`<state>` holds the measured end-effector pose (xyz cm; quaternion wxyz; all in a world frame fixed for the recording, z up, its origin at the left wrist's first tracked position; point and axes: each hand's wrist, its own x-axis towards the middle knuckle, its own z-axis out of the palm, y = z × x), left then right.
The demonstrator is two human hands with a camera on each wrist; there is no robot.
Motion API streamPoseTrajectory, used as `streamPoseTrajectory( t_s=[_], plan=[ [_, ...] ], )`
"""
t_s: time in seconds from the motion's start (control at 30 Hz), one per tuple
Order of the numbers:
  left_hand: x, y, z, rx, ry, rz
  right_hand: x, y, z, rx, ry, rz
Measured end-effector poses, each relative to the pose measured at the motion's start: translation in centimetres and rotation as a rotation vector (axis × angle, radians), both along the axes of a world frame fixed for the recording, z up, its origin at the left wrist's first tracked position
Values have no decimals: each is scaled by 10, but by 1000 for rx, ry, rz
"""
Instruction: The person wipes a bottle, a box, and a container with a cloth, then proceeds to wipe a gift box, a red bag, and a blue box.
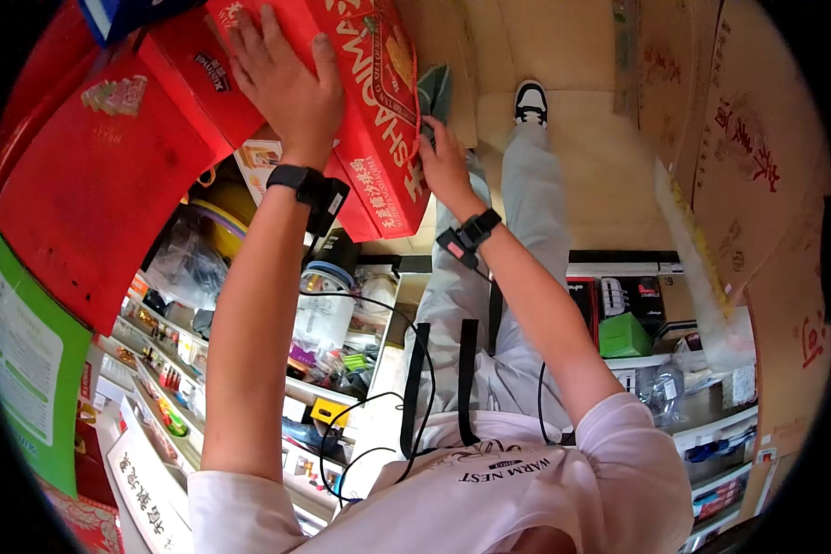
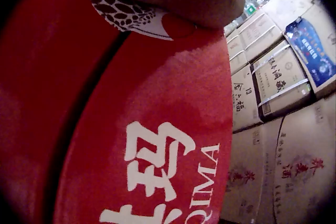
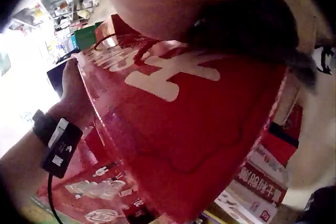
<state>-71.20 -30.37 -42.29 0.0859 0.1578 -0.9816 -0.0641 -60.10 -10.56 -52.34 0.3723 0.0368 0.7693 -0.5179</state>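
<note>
A red gift box (image 1: pixel 365 138) with white lettering is tilted in front of me. My left hand (image 1: pixel 291 88) lies on its upper face, fingers spread and straight. In the left wrist view the same red box (image 2: pixel 152 87) fills most of the picture below the hand. My right hand (image 1: pixel 448 166) is at the box's right side, holding a dark grey-green cloth (image 1: pixel 436 90). In the right wrist view the dark cloth (image 3: pixel 252 24) is bunched under that hand, against the lettered face; the fingertips are mostly hidden.
More red boxes (image 1: pixel 92 175) and a green-edged carton (image 1: pixel 28 351) stand at the left. Shelves with small goods and a lidded bucket (image 1: pixel 323 300) lie below. Brown cartons (image 1: pixel 748 138) are stacked at the right. A shoe (image 1: pixel 531 103) stands on the tiled floor.
</note>
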Motion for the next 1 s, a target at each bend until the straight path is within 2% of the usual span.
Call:
streamPoseTrajectory(
  t_s=[0.07, 0.17, 0.2, 0.23, 0.3, 0.37, 0.43, 0.53, 0.6, 0.63, 0.67, 0.7, 0.73, 0.77, 0.8, 0.87, 0.9, 1.0],
  plan=[
    [1, -1, -2, -9, 13, 6, -9, -1, 6, 19, -166, 21],
    [-1, 0, 3, -49, 26, 3, -4, -6, 32, -16, -206, -55],
    [0, 11, 12, -25, -117, 147, -2, -4, 43, -17, -196, -72],
    [4, 13, 14, -22, -119, 165, 2, -1, 58, -13, -197, -54],
    [2, 8, 9, -40, -82, 132, 3, 2, 83, -88, -357, -77],
    [4, 7, 8, -7, -30, 156, 5, 10, 103, -140, -351, -70],
    [7, 7, -1, 45, -83, 151, 0, 25, 113, -172, -575, 17],
    [13, -3, -2, 159, 6, 154, -7, 53, 123, -182, -514, 36],
    [22, 6, 23, 226, 59, 173, -31, 66, 165, -154, -562, -11],
    [30, 15, 38, 445, 22, 200, -40, 73, 180, -169, -534, 26],
    [41, 27, 67, 722, -30, 163, -45, 81, 197, -214, -577, -52],
    [59, 41, 72, 872, -34, 82, -55, 80, 211, -269, -616, -129],
    [76, 59, 86, 1064, -64, 37, -63, 78, 229, -282, -594, -90],
    [88, 70, 126, 1136, -105, -31, -70, 74, 248, -330, -590, -108],
    [106, 82, 151, 1097, -157, -108, -76, 72, 271, -366, -592, -123],
    [128, 102, 201, 1220, -151, -122, -86, 62, 314, -399, -593, -33],
    [137, 109, 229, 1489, -50, -50, -89, 57, 336, -445, -600, 20],
    [164, 107, 285, 1587, 59, 105, -84, 33, 388, -486, -545, 243]
  ],
)
